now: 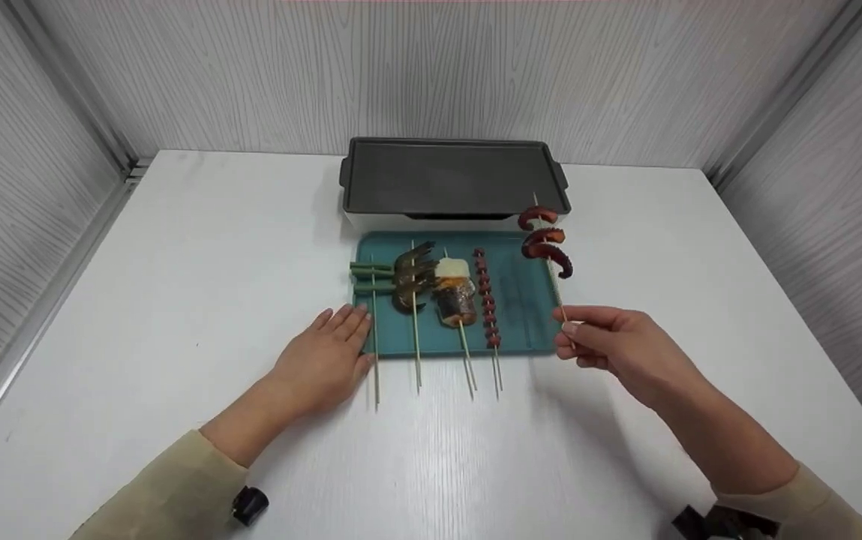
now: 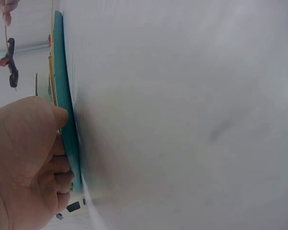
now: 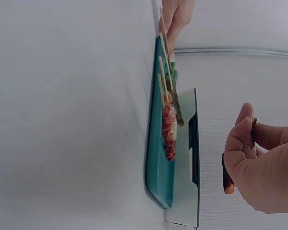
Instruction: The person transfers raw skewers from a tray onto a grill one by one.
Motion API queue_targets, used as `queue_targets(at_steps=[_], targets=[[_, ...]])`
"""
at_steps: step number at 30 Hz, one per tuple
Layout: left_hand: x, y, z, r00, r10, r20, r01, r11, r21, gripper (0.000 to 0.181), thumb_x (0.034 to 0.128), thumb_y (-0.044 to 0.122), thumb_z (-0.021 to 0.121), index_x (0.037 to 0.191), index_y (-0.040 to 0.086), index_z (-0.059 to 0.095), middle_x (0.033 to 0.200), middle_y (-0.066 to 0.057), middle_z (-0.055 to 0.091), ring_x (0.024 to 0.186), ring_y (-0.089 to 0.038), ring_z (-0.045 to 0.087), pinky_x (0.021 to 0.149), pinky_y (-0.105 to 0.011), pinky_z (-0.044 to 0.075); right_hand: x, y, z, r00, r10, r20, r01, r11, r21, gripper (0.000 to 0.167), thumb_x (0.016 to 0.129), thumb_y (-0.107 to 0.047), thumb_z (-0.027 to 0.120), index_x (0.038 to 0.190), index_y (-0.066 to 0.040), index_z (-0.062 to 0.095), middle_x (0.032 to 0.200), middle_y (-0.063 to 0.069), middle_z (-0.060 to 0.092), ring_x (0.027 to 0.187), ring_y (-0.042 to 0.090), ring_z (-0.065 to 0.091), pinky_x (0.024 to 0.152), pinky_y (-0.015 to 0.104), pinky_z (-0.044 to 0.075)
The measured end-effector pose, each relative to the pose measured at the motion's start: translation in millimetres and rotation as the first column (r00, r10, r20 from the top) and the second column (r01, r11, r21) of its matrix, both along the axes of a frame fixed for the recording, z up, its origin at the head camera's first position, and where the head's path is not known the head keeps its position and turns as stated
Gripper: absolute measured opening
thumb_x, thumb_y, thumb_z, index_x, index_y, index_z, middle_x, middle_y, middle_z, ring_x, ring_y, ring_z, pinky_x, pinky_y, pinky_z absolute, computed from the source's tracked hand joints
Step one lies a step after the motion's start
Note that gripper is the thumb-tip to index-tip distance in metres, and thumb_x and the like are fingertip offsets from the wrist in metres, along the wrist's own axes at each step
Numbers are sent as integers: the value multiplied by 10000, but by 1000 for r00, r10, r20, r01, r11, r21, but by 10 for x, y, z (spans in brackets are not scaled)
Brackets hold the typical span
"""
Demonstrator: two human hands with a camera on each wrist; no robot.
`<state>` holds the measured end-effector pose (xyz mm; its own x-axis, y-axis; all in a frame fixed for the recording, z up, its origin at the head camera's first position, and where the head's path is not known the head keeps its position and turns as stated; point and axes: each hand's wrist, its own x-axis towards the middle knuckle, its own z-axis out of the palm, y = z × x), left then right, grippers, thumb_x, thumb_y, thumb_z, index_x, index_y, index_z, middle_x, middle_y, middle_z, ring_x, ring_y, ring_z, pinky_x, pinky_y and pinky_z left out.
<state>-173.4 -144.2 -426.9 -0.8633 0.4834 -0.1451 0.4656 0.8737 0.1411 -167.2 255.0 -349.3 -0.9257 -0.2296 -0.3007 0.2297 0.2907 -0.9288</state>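
Observation:
In the head view a teal tray holds several skewers: green stalks, dark brown curved pieces, a white and brown chunk and small red pieces. My right hand pinches the lower stick of a skewer with dark red tentacle-like pieces, raised over the tray's right side. My left hand lies at the tray's left edge, fingers extended and touching it. In the left wrist view the left hand is against the tray's side. The right wrist view shows the right hand off the table.
A dark flat griddle on a white base stands directly behind the tray. White table surface surrounds them, with grey wood-grain panels at the back and sides. Skewer sticks jut over the tray's front edge.

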Motion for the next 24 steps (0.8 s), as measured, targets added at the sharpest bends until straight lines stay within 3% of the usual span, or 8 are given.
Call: queue_targets(at_steps=[10, 17, 24], targets=[[0, -1, 4, 1000, 6, 15, -7, 1000, 8, 632, 1156, 328, 412, 1605, -110, 331, 1691, -263, 293, 1583, -416, 250, 1285, -562, 200, -526, -4, 238, 994, -69, -83, 71, 997, 16, 425, 1088, -194, 638, 1457, 16, 614, 1064, 25, 783, 958, 118, 744, 883, 232, 586], [3, -2, -7, 1000, 11, 13, -11, 1000, 22, 639, 1155, 340, 411, 1602, -110, 335, 1693, -262, 287, 1584, -418, 243, 1286, -562, 193, -955, -5, 236, 994, -95, -63, 92, 995, -46, 448, 1078, -179, 652, 1459, 47, 588, 978, -28, 781, 921, 86, 744, 847, 208, 578], [8, -13, -11, 1000, 15, 4, -15, 1000, 23, 643, 1155, 344, 420, 1601, -111, 338, 1689, -267, 293, 1583, -416, 249, 1284, -562, 203, -1324, -39, 174, 989, -150, -7, 150, 988, -39, 434, 1077, -193, 654, 1450, 22, 593, 981, -12, 771, 924, 99, 735, 841, 214, 580]])
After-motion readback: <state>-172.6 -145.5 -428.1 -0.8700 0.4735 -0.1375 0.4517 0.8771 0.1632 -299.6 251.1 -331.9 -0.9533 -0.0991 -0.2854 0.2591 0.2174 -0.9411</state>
